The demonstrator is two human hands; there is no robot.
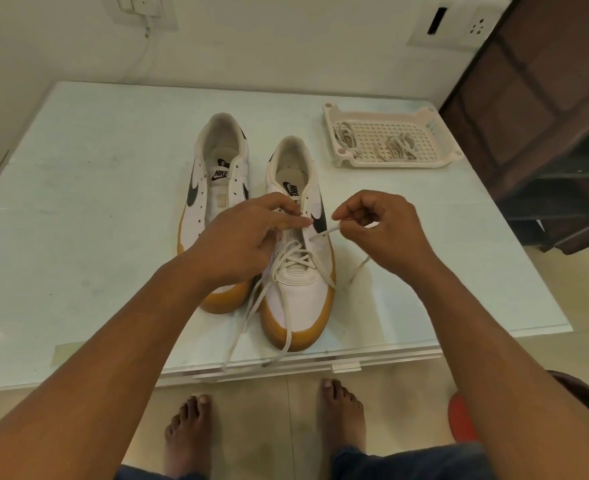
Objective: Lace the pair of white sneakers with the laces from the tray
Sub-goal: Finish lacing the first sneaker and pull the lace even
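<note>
Two white sneakers with tan soles stand side by side on the table, toes toward me. The right sneaker (301, 292) carries a white lace (295, 259) crossed through its lower eyelets, with loose ends trailing over the table's front edge. My right hand (381, 237) pinches one lace tip just right of the eyelets. My left hand (248, 239) lies on the shoe's left side, its fingers on the tongue and eyelet row. The left sneaker (217, 174) has no lace and is partly hidden by my left hand. More laces (398, 145) lie in the white tray (435, 133).
The perforated tray sits at the table's back right. The pale glass table (88, 209) ends close to my bare feet. A dark wooden cabinet (546, 116) stands at the right, and something red (459, 417) is low beside my right arm.
</note>
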